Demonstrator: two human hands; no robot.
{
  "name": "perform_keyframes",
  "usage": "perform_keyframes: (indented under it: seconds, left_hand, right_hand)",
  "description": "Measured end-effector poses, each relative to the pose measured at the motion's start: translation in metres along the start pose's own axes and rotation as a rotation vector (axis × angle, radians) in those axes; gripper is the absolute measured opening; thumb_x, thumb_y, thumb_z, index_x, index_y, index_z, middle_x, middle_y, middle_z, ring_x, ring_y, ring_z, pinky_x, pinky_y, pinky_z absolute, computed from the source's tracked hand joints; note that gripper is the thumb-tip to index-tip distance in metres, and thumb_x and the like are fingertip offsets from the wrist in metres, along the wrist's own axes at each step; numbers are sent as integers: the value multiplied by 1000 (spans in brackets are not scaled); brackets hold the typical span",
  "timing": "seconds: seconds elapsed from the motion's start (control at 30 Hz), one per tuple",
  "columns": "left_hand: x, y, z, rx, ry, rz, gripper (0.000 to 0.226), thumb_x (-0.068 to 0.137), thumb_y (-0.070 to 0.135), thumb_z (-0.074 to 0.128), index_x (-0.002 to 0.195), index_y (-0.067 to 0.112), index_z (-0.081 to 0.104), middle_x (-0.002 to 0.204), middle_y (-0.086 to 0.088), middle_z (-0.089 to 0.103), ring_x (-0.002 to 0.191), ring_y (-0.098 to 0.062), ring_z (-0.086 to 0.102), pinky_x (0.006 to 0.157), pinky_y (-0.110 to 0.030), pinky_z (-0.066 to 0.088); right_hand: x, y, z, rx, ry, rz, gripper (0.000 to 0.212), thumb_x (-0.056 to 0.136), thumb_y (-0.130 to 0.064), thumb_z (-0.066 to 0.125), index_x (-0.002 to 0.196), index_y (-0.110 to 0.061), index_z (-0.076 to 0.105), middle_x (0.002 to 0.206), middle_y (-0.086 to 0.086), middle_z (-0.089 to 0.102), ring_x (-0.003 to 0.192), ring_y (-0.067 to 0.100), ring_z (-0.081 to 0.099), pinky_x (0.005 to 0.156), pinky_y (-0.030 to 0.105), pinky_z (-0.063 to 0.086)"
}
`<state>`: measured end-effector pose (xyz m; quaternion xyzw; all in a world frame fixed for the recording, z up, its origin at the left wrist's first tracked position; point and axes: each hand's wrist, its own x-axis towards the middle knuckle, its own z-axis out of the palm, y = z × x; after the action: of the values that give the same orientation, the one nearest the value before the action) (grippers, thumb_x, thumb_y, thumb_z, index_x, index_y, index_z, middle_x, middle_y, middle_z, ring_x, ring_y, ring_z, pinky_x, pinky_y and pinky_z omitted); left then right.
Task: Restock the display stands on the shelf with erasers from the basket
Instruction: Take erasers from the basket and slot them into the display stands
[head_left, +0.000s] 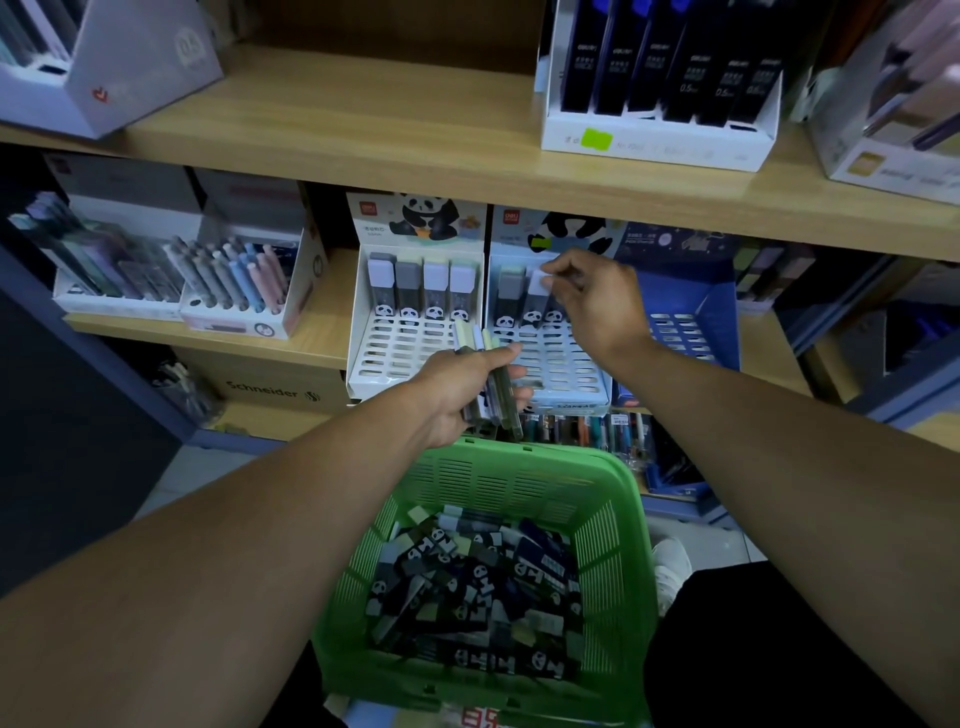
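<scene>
In the head view, our left hand (470, 387) grips a fanned bundle of erasers (491, 382) above the green basket (618, 525), keeping stock ready beside the shelf so that we need not reach down each time. Our right hand (592, 299) pinches one white-topped eraser (537, 283) at its upper end, seating it upright in the back row of the right display stand (558, 358). The left display stand (400, 348) holds four erasers in its rear row. Both stands leave open slotted floor toward the front. The upper shelf board (415, 150) overhangs the stands, so we judge that entry must come low and from the front.
</scene>
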<state>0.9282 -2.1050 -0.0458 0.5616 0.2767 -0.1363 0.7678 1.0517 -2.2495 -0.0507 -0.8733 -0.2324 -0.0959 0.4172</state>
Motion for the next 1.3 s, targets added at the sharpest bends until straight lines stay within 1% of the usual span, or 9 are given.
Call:
perform_keyframes:
  seconds: [0.2,0.4,0.5,0.63,0.8,0.97,1.13,1.23,1.3]
  left_hand:
    - [1,1,0,-9,-2,-2,34,92,24,71,114,-2,67,96,-15,76,73,-24,74,61,-31,60]
    - [-2,4,-1,-76,-28,-2,18,99,20,61,112,8,63,108,-16,73,78,-26,73,67,-37,63]
    - [-4,7,-1,-108,-39,16,16,100,19,58,113,10,61,110,-15,74,86,-27,74,74,-39,63]
    - [-9,10,-3,-91,-70,7,35,99,26,60,124,3,61,105,-13,75,73,-23,75,59,-32,61]
    - [-13,14,-6,-55,-132,27,40,98,31,61,124,0,62,101,-10,76,77,-23,75,71,-37,63]
    - [-14,15,-6,4,-177,23,40,97,37,59,119,5,68,92,-11,74,70,-24,69,78,-38,58]
    - [-12,13,-6,17,-134,3,41,96,43,62,121,11,69,106,-11,74,80,-24,70,71,-35,60]
    - [-11,11,-7,3,-40,-33,36,95,39,65,116,11,68,99,-12,75,74,-26,71,52,-30,57]
    - [-8,9,-10,-28,-23,-58,28,98,32,61,116,10,65,94,-9,75,71,-26,71,59,-36,61]
  right_hand:
    - [5,3,8,-13,-33,57,13,99,-15,61,107,-13,71,88,-4,66,84,10,60,73,26,46]
    - [2,0,3,-45,4,44,22,96,-21,66,115,-12,73,114,5,71,100,16,65,91,31,53]
    - [-3,-10,-7,-14,66,60,15,95,-26,68,104,-15,73,98,1,70,86,12,63,76,26,52]
    - [-21,-30,-11,194,-265,201,16,93,-33,70,95,-17,71,87,-1,70,65,12,67,58,25,53]
    - [-34,-42,-12,512,-451,403,17,96,-18,65,111,-12,68,100,8,70,77,13,72,67,27,61]
    - [-37,-36,-14,517,-553,501,29,97,-26,62,119,-7,66,98,13,70,75,17,72,77,28,60]
    - [-36,-40,-12,710,-520,632,20,96,-22,64,110,-7,67,91,10,66,66,15,68,72,26,59]
    - [-30,-36,-11,754,-392,685,30,97,-19,64,121,-1,62,107,16,72,82,20,73,74,29,60]
    - [-26,-33,-12,689,-257,660,28,97,-17,64,119,0,59,110,19,70,83,24,72,73,31,61]
